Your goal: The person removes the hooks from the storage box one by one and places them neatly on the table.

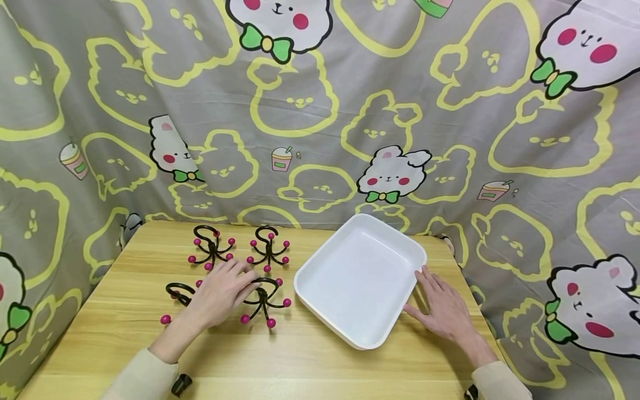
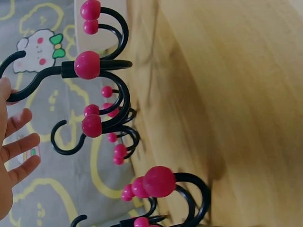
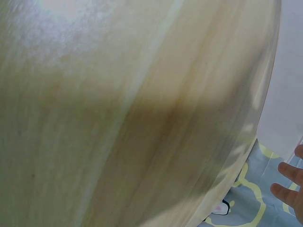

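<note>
Several black claw hooks with pink ball tips stand on the table's left half. My left hand [image 1: 225, 289] is over the front ones; its thumb and index finger pinch the curved top of the front-right claw hook [image 1: 263, 297], while its other fingers stretch out in the left wrist view. The front-left claw hook [image 1: 180, 291] is partly hidden by this hand and forearm. Behind are a back-left claw hook [image 1: 212, 249] and a back-middle claw hook [image 1: 269, 251]. A white rectangular tray [image 1: 360, 278] sits slantwise at right. Against its right rim, my right hand [image 1: 445, 305] rests with fingers extended.
The wooden table [image 1: 320, 366] ends at a grey patterned curtain [image 1: 310, 144] behind and at both sides. A small black object [image 1: 181, 384] shows by the left sleeve.
</note>
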`<state>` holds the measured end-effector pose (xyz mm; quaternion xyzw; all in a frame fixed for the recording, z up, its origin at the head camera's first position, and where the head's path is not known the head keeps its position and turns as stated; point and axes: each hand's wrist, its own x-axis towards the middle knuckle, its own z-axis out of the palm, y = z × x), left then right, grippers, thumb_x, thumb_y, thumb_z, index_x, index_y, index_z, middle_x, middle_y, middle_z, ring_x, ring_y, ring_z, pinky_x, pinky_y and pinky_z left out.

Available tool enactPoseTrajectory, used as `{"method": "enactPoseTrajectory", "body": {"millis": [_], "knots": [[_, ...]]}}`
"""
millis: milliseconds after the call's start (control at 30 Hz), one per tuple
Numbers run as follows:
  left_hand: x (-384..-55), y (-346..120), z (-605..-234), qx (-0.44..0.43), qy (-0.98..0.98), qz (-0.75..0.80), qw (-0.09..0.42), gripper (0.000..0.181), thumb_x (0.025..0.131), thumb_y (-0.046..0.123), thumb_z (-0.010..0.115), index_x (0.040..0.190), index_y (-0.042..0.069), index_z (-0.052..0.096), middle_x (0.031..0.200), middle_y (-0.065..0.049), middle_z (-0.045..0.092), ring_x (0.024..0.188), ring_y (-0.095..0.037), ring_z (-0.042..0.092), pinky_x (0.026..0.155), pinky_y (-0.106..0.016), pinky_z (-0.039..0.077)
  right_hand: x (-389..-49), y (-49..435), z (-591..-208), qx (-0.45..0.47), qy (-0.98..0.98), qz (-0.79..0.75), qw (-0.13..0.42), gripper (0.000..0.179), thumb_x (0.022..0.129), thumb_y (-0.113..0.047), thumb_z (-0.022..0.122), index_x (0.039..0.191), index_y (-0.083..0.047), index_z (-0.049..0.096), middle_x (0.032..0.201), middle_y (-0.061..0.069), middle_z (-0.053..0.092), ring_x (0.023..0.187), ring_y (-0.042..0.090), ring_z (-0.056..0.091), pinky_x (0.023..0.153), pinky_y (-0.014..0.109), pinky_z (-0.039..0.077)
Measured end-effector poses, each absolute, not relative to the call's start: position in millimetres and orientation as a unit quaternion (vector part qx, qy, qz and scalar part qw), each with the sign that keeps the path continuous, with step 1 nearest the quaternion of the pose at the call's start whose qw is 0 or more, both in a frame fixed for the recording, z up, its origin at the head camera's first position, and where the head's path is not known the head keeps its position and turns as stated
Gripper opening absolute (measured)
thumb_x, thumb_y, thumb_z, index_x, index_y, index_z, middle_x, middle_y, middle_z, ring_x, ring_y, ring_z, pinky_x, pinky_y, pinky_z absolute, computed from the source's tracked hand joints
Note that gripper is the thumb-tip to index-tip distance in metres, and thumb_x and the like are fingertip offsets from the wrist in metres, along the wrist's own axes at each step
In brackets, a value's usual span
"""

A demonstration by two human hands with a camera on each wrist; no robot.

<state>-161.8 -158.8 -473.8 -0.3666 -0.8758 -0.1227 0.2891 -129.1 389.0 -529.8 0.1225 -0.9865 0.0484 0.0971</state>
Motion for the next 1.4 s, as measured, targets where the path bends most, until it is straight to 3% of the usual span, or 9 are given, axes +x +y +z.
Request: {"method": "enactPoseTrajectory", "body": {"millis": [133,433,567,767,1067,1133,1400], "knots": [[-161.9,-158.9,-480.5,-0.366,-0.876,-0.127,0.286,0.016,0.104,0.032,0.063,0.102,0.019,0.073,0.098,-0.002,0.069,0.091,-0.021,0.063,0.080,-0.041,0.055,-129.1,388.8,-529.5,0.123,-0.986,0.047,0.100,0.101,0.089,-0.068,0.069,0.162,-0.004,0.038,0.169,0.024,0.036,0.145,0.049,0.049,0.115,0.063,0.043],[-161.8,-157.7,-490.2,-0.365,-0.872,-0.139,0.295,0.012,0.092,0.024,0.075,0.102,0.019,0.072,0.096,0.001,0.069,0.088,-0.018,0.060,0.076,-0.036,0.051,-128.5,388.1,-528.3,0.122,-0.987,0.051,0.096,0.101,0.090,-0.068,0.069,0.162,-0.005,0.038,0.169,0.023,0.036,0.145,0.049,0.048,0.115,0.065,0.043],[-161.3,-157.2,-493.1,-0.365,-0.870,-0.145,0.297,0.011,0.099,0.028,0.068,0.103,0.019,0.072,0.096,0.001,0.069,0.088,-0.018,0.060,0.076,-0.036,0.051,-128.8,388.3,-528.3,0.120,-0.987,0.050,0.095,0.102,0.090,-0.068,0.069,0.162,-0.005,0.037,0.169,0.023,0.035,0.145,0.049,0.048,0.117,0.064,0.041],[-162.1,-156.8,-497.7,-0.369,-0.866,-0.148,0.302,0.027,0.109,0.038,0.054,0.102,0.019,0.072,0.096,0.000,0.068,0.090,-0.019,0.062,0.078,-0.038,0.053,-129.0,388.7,-528.4,0.120,-0.987,0.051,0.094,0.102,0.089,-0.069,0.069,0.162,-0.005,0.038,0.169,0.024,0.036,0.146,0.049,0.048,0.117,0.063,0.041],[-161.6,-156.6,-501.5,-0.363,-0.872,-0.150,0.292,0.044,0.114,0.046,0.039,0.102,0.020,0.072,0.097,0.001,0.068,0.091,-0.019,0.063,0.079,-0.038,0.054,-129.0,388.5,-529.1,0.122,-0.987,0.046,0.095,0.101,0.090,-0.068,0.068,0.162,-0.004,0.037,0.169,0.024,0.035,0.145,0.049,0.048,0.117,0.063,0.041],[-161.3,-156.8,-501.3,-0.360,-0.875,-0.152,0.285,0.042,0.113,0.046,0.041,0.103,0.020,0.073,0.097,0.001,0.068,0.091,-0.019,0.063,0.080,-0.038,0.055,-128.9,388.2,-529.1,0.122,-0.987,0.048,0.095,0.101,0.090,-0.068,0.068,0.162,-0.004,0.037,0.169,0.024,0.035,0.145,0.049,0.048,0.117,0.063,0.041],[-163.8,-158.2,-502.0,-0.358,-0.876,-0.155,0.285,0.011,0.098,0.028,0.070,0.103,0.019,0.073,0.098,0.000,0.069,0.092,-0.018,0.064,0.083,-0.041,0.056,-128.6,388.6,-529.7,0.122,-0.986,0.050,0.099,0.101,0.089,-0.068,0.069,0.162,-0.005,0.038,0.169,0.023,0.036,0.145,0.049,0.049,0.117,0.063,0.041]]}}
